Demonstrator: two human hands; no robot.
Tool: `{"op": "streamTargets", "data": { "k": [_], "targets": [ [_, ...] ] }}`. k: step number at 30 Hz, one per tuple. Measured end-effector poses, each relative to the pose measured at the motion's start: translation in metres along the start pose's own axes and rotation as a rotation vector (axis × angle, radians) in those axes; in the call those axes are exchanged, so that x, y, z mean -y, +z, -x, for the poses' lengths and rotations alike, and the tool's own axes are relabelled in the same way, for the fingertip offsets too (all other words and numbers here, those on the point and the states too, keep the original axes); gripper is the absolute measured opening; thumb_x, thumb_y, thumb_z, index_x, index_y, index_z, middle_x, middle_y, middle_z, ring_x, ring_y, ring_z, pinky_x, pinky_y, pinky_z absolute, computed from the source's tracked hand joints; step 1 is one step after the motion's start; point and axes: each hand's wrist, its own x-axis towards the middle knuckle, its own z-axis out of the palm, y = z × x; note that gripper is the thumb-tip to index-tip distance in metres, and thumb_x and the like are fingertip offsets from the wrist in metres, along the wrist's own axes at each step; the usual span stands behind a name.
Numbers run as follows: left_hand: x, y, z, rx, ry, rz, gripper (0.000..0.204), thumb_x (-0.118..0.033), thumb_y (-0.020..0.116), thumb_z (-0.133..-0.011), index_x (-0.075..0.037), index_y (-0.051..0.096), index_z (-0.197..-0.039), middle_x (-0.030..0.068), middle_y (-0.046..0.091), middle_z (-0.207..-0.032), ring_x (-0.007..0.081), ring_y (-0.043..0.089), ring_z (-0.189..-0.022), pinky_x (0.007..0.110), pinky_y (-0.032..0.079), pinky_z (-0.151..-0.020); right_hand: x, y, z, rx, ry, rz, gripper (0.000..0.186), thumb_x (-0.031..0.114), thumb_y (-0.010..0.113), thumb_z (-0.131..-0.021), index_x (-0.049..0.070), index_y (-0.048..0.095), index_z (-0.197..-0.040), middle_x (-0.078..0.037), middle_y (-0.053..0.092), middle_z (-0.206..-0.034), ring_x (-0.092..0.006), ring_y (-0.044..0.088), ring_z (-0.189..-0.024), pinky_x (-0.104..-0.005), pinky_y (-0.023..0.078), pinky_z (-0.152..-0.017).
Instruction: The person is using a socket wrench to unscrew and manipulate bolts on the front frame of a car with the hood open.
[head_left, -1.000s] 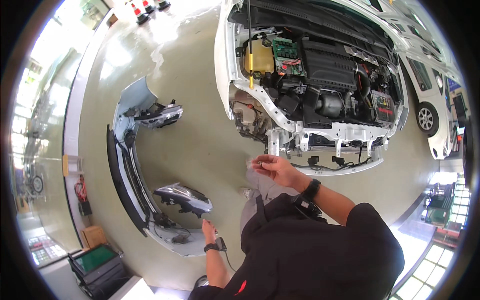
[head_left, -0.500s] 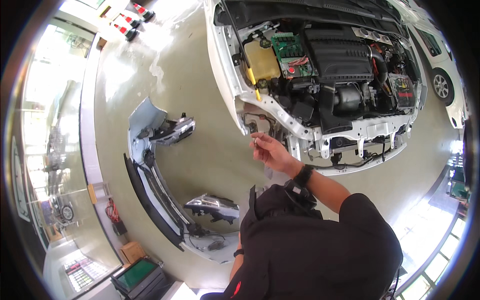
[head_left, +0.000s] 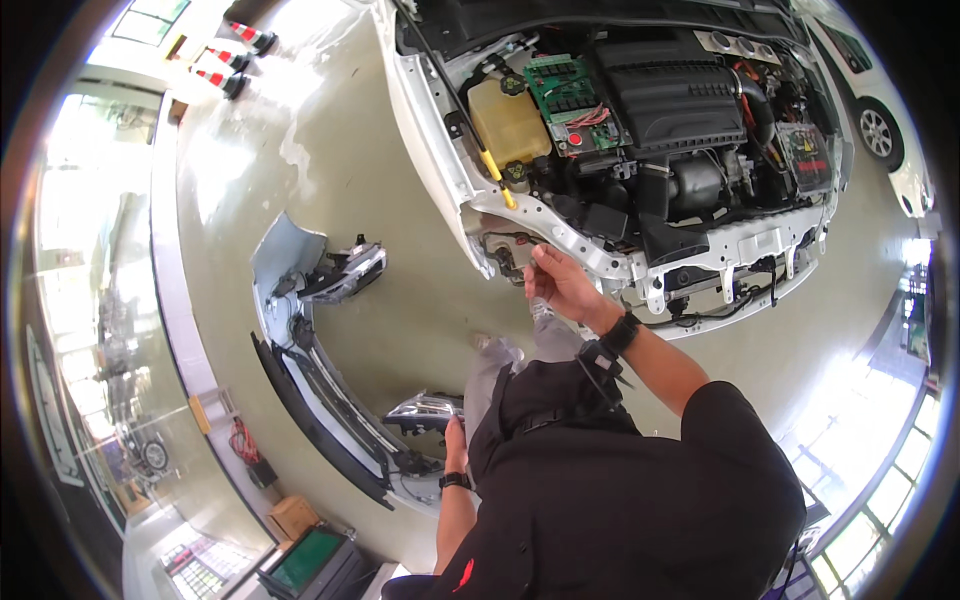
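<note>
My right hand (head_left: pixel 562 285) is raised by the front left corner of a white car's open engine bay (head_left: pixel 640 130). Its fingers are curled in toward the palm, and whatever may be inside them is hidden. Just beyond it runs the bare white front crossmember (head_left: pixel 600 262), where the corner has no headlight. My left hand (head_left: pixel 455 440) hangs low beside my leg, over one end of a headlight (head_left: pixel 420 407) lying on the floor. The fingers of that hand are too small and foreshortened to read.
A removed front bumper (head_left: pixel 325 390) lies curved on the floor at left, with another headlight (head_left: pixel 350 272) inside its curve. Traffic cones (head_left: pixel 228 60) stand far left. A cardboard box (head_left: pixel 293 517) and a dark-cased screen (head_left: pixel 305 560) are at lower left. Another white car (head_left: pixel 880 130) is at right.
My right hand has shifted slightly right and up, turning from a pinch on a small shiny piece to curled fingers. My left hand has come into view beside the near headlight.
</note>
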Motion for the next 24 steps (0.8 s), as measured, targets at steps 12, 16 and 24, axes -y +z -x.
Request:
{"op": "streamTargets", "data": {
  "k": [12,16,24],
  "targets": [
    [-0.004,-0.006,-0.003,0.022,-0.069,0.078,0.046,-0.041,0.031,-0.09,-0.002,0.056,-0.085,0.0078,0.058,-0.077,0.0162,0.054,-0.07,0.03,0.043,-0.064,0.023,-0.031,-0.019,-0.1,-0.216,0.203,0.025,0.03,0.046,-0.09,0.006,0.051,-0.088,0.0,0.049,-0.058,-0.0082,0.047,-0.05,-0.0208,0.039,-0.048],
    [0.017,-0.001,-0.001,0.042,-0.092,0.045,0.046,-0.041,0.031,-0.09,-0.002,0.056,-0.085,0.0077,0.058,-0.077,0.0161,0.054,-0.07,0.03,0.043,-0.064,0.034,-0.034,-0.023,-0.165,-0.249,0.223,0.023,0.027,0.047,-0.09,0.005,0.051,-0.088,0.0,0.047,-0.059,-0.0088,0.045,-0.05,-0.0211,0.038,-0.05],
    [0.051,0.008,0.003,0.073,-0.123,0.032,0.046,-0.041,0.031,-0.09,-0.003,0.056,-0.084,0.0073,0.057,-0.075,0.016,0.054,-0.068,0.03,0.043,-0.062,0.043,-0.041,-0.024,-0.111,-0.247,0.192,0.014,0.018,0.049,-0.088,0.005,0.053,-0.094,-0.004,0.056,-0.072,-0.0105,0.053,-0.058,-0.0224,0.045,-0.053]
  ]
}}
